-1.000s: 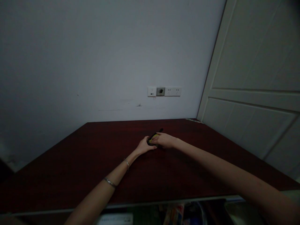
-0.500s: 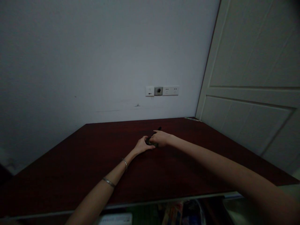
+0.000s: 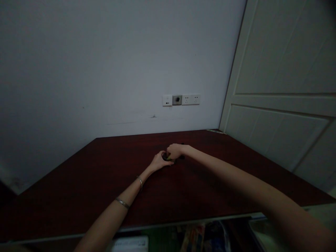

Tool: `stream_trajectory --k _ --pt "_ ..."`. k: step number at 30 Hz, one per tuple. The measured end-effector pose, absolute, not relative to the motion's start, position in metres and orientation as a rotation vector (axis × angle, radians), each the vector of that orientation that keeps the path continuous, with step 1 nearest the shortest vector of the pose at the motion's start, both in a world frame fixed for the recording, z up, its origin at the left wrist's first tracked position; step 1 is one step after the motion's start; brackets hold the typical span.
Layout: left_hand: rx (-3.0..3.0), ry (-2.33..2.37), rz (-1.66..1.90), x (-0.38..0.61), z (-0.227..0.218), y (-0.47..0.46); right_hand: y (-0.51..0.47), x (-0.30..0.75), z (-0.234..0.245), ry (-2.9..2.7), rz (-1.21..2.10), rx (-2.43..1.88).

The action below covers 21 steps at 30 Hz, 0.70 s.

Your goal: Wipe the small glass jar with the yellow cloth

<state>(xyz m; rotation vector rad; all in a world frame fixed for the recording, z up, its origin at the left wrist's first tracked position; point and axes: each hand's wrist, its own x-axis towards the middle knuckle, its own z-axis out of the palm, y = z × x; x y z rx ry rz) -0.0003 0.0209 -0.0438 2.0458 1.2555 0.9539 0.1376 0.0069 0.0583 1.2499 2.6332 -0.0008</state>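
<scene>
Both my hands meet over a small dark object [image 3: 166, 157] with a trace of yellow, lying on the dark red table [image 3: 105, 182] near its far middle. My left hand [image 3: 159, 162] curls against the object's left side, with two thin bracelets on that arm. From above and the right, my right hand [image 3: 175, 150] closes over it with bent fingers. Most of the object is hidden by my fingers and the dim light.
A white wall rises behind the table, with a row of sockets and a switch [image 3: 181, 99]. A pale panelled door [image 3: 283, 87] stands at the right. Below the table's near edge lie a white box [image 3: 130, 244] and coloured items [image 3: 199, 234].
My right hand has drawn slightly up and left over the object. The yellow part seen a second ago is now mostly covered. The view has shifted a little.
</scene>
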Motion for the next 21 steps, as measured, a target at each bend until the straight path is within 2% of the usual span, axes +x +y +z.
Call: stream_trajectory --k 7,18,21 --pt "2.092 1.286 0.961 0.0 -0.048 0.021 0.016 0.14 0.05 2.717 -0.222 1.43" --pt "2.032 1.302 0.945 0.0 -0.049 0.02 0.023 0.165 0.041 2.801 -0.821 1.657" --pt "2.001 1.254 0.964 0.0 -0.05 0.021 0.026 0.176 0.037 2.806 -1.103 1.785"
